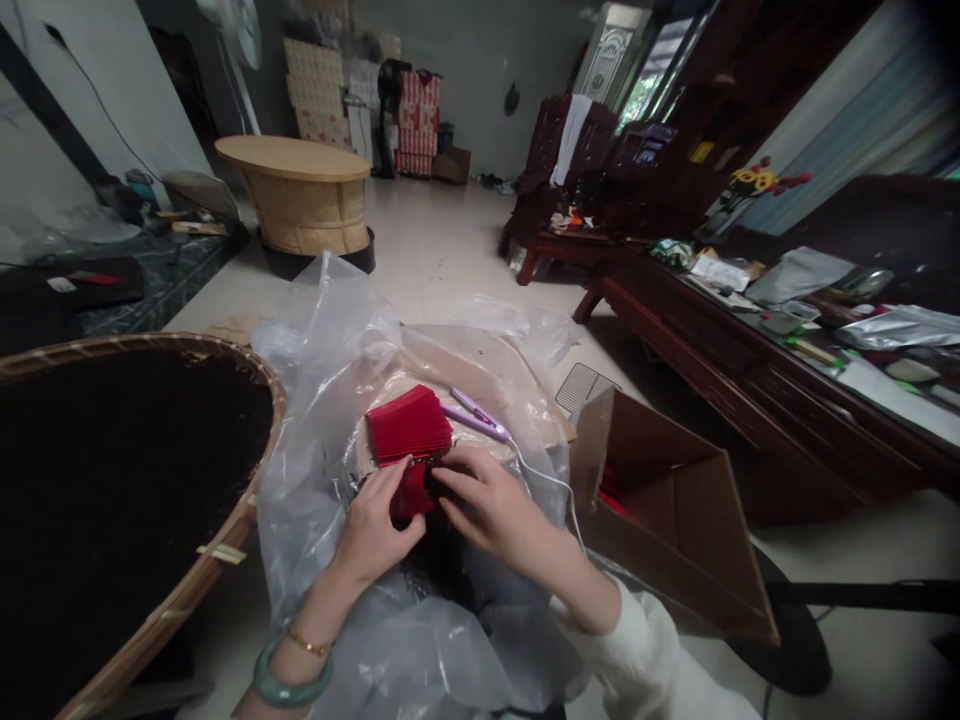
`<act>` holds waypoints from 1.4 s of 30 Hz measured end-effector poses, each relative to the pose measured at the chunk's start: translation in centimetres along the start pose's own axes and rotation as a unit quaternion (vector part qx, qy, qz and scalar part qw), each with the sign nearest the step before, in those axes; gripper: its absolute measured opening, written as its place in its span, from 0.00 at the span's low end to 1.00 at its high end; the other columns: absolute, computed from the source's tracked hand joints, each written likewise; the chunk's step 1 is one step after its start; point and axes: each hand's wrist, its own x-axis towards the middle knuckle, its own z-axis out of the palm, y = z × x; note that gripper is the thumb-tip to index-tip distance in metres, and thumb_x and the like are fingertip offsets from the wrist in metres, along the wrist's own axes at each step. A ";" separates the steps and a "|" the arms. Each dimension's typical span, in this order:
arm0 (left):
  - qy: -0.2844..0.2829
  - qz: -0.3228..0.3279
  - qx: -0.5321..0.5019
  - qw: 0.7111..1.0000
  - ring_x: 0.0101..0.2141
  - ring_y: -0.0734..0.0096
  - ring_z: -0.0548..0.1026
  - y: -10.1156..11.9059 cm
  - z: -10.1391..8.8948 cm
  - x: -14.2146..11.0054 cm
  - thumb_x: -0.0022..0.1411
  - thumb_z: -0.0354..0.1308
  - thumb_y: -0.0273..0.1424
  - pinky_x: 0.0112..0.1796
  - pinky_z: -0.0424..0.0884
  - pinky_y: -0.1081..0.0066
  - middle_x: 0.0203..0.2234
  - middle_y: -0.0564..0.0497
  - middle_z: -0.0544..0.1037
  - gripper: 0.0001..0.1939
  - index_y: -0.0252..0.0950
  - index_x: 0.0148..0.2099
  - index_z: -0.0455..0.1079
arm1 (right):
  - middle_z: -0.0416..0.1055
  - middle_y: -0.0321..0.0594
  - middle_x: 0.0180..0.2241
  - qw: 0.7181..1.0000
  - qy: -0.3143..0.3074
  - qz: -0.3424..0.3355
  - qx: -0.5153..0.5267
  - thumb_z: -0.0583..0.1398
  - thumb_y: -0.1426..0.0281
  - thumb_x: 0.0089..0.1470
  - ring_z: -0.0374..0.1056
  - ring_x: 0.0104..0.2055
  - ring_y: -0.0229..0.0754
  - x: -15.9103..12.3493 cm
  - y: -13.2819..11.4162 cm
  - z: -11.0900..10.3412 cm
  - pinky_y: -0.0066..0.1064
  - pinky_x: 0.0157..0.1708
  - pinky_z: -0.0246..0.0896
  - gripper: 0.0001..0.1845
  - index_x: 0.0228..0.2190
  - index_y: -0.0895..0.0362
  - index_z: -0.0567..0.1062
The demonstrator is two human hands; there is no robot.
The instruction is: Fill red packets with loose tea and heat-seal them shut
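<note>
My left hand (375,525) grips a small red packet (411,490), thumb at its near edge and fingers at its far edge. At the packet's right end, the bent fingers of my right hand (480,495) close around a dark clump of what look like dried leaves (430,482). Just beyond, a fanned stack of red packets (409,422) lies on the plastic-covered work surface. A lilac hair straightener (476,418) with a white cord rests to the right of that stack. More dark loose material (442,565) lies below my hands on the clear plastic sheet (315,400).
To the left stands a wide woven tray (259,450) full of dark loose leaves. An open cardboard box (675,510) with something red inside is at the right. Farther off are a round wooden-topped stand (300,160) and a long dark table (720,360) covered with clutter.
</note>
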 end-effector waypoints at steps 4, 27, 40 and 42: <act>-0.007 0.005 -0.004 1.000 0.50 0.56 0.75 0.3 0.0 0.1 0.54 0.54 0.26 0.52 0.73 0.57 0.49 0.42 0.76 0.29 0.34 0.60 0.64 | 0.71 0.48 0.42 1.000 0.010 0.002 -0.023 0.54 0.75 0.61 0.67 0.45 0.45 -0.1 0.5 0.9 0.39 0.44 0.68 0.12 0.41 0.56 0.77; 0.007 0.002 -0.018 1.000 0.49 0.57 0.75 0.0 -0.1 -0.1 0.54 0.54 0.26 0.51 0.73 0.58 0.48 0.42 0.77 0.26 0.34 0.57 0.66 | 0.77 0.47 0.36 0.998 0.015 0.030 -0.062 0.55 0.77 0.60 0.70 0.42 0.48 0.4 -0.1 2.6 0.40 0.40 0.66 0.15 0.47 0.58 0.73; 0.080 -0.020 -0.078 0.994 0.44 0.60 0.79 -1.0 -0.4 -0.3 0.57 0.59 0.29 0.47 0.77 0.61 0.45 0.44 0.79 0.19 0.35 0.52 0.71 | 0.68 0.51 0.51 0.968 -0.108 0.229 -0.004 0.60 0.79 0.50 0.66 0.53 0.51 -1.7 4.5 2.9 0.44 0.52 0.63 0.32 0.58 0.56 0.64; 0.085 -0.032 -0.098 0.991 0.44 0.60 0.79 -1.1 -0.4 -0.4 0.57 0.60 0.30 0.44 0.79 0.62 0.45 0.43 0.78 0.20 0.35 0.52 0.71 | 0.64 0.54 0.54 0.951 -0.173 0.255 -0.040 0.64 0.78 0.45 0.62 0.56 0.55 -2.0 5.3 4.5 0.47 0.54 0.60 0.40 0.60 0.57 0.62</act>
